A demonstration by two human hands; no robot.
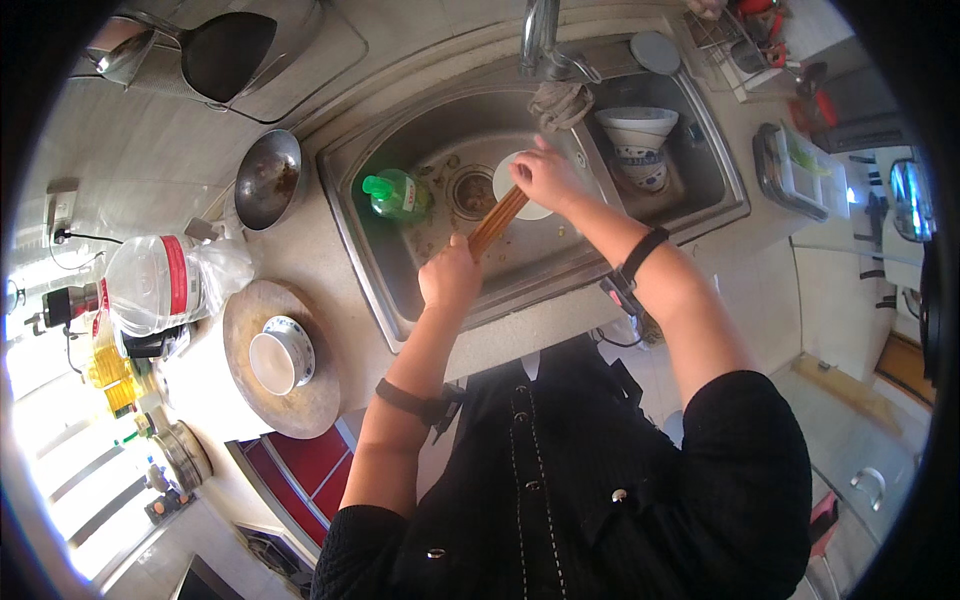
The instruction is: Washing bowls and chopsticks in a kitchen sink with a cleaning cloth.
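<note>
A bundle of wooden chopsticks (498, 224) slants between my two hands over the larger basin of a steel sink (480, 315). My left hand (451, 276) is closed around the lower end. At the upper end, the fingers of my right hand (546, 176) are curled on the bundle. Partly behind the right hand, a white plate (534, 210) lies in the basin. A green soap bottle with a pump (394, 195) lies left of the drain (472, 192). A grey cloth (560, 106) hangs over the divider, below the metal faucet (540, 37).
Stacked bowls (639, 146) stand in the smaller basin. A wok (268, 180) sits left of the sink. Two small bowls (281, 356) rest on a round cutting board (319, 397), near a large plastic bottle (146, 285). Right of the sink is a clear container (802, 176).
</note>
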